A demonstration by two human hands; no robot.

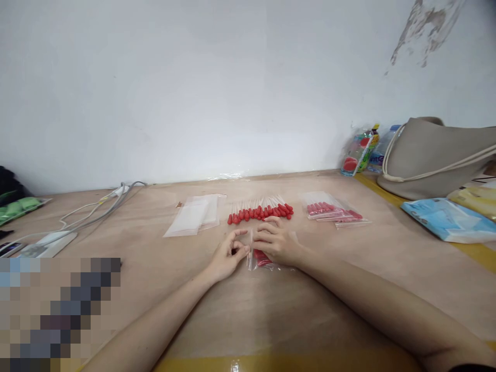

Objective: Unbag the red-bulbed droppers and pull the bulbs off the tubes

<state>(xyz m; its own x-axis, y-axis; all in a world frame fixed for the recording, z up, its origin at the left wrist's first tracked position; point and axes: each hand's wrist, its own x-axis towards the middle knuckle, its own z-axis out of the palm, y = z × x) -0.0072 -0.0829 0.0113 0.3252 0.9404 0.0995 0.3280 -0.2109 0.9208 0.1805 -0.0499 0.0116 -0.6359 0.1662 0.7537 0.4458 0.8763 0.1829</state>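
Note:
A small clear plastic bag [259, 259] with red-tipped sticks inside lies on the wooden table [248, 310] between my hands. My left hand [228, 254] pinches the bag's left edge with its fingers curled. Pressing down on the bag from the right, my right hand [276, 242] grips it. Just beyond my hands lies a row of loose red-tipped sticks [260, 211]. Empty clear bags [196, 215] are stacked to the left of the row. Filled bags of red-tipped sticks [334, 212] lie to its right.
Grey cables [96, 209] and a white power strip [48, 244] lie at the left. A beige bag [436, 155], bottles [360, 150] and a blue packet [451, 219] sit at the right by the wall. A blurred patch covers the lower left.

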